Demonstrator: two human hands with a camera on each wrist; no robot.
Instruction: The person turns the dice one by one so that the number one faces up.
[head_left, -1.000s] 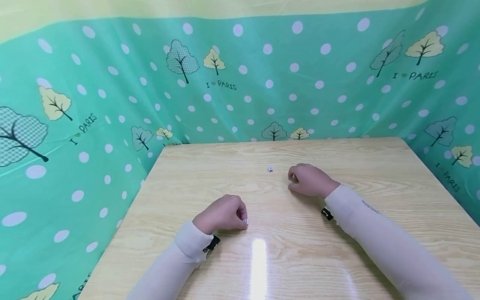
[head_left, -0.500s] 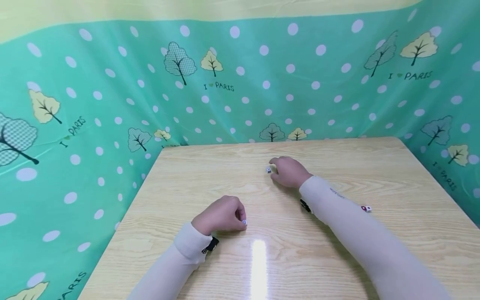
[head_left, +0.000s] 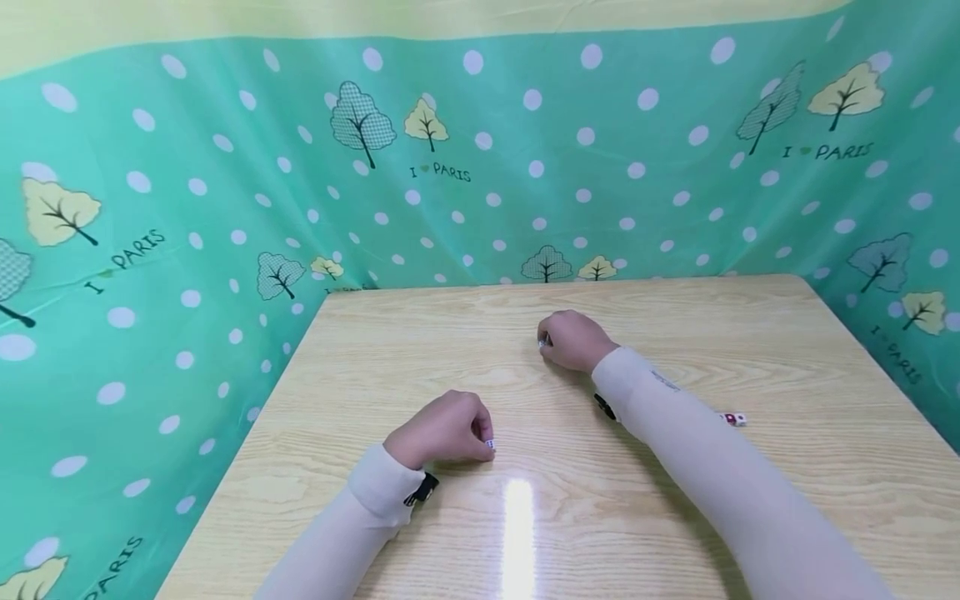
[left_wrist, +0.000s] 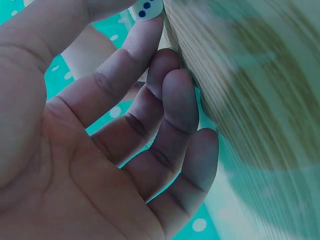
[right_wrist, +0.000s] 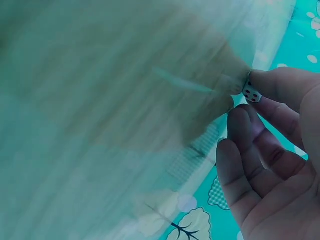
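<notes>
My left hand (head_left: 441, 429) rests low over the table and pinches a small white die (left_wrist: 148, 9) between thumb and index finger. Dark pips show on that die in the left wrist view, while the other fingers curl loosely beside the tabletop. Farther back, my right hand (head_left: 574, 340) grips a second white die (right_wrist: 251, 93) between thumb and index finger, close to the wood. Only a sliver of this die shows in the head view. More dice (head_left: 732, 418) with red and dark pips sit in a short row just behind the right sleeve, which partly hides them.
The light wooden table (head_left: 405, 342) reaches back to a green dotted curtain (head_left: 450, 208) with printed trees, which hangs along the back and both sides. A bright light reflection lies on the wood near the front. Dark bands sit at both wrists.
My right hand has moved left to the far die and closed its thumb and finger on it. The dice by the right sleeve have come into view. My left hand has stayed in place.
</notes>
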